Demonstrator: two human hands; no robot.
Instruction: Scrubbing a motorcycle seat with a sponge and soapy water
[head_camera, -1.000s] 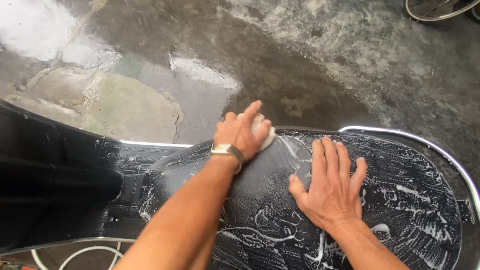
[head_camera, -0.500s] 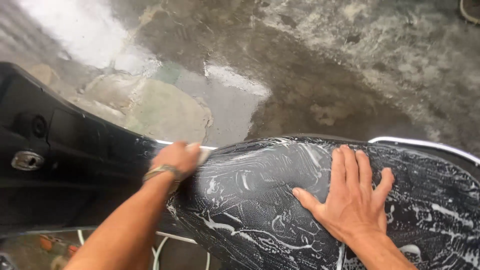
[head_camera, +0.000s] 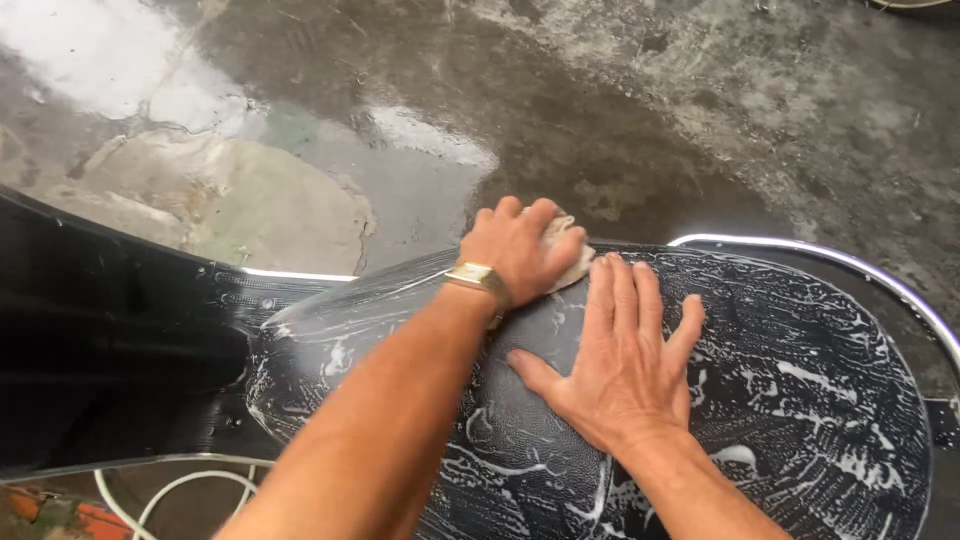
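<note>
while the left hand (head_camera: 520, 250) presses down on a pale, crumpled sponge or cloth (head_camera: 565, 258), curled over it so only a bit of the soft whitish edge peeks out past the fingers, the right hand (head_camera: 620, 350) lies flat and spread out on the seat, gripping nothing. the sponge sits at the far edge of the black seat (head_camera: 800, 400), just left of the right hand's fingertips, pretty much touching them.

the seat itself is a long rounded shape, glossy black vinyl by the look of it, smeared all over with thin white soap streaks and swirls. a curved chrome rail (head_camera: 850, 265) wraps round its far right side, shiny and smooth. there's a metal wristwatch (head_camera: 478, 277) with a squarish face on the left wrist.

to the left of the seat the black bodywork (head_camera: 110, 340) is matte-ish plastic with small bolts. a thin white hose or cord (head_camera: 170, 490) loops at the near left. the concrete floor (head_camera: 640, 110) beyond is wet, rough and blotchy, with a paler patched area at the far left.
</note>
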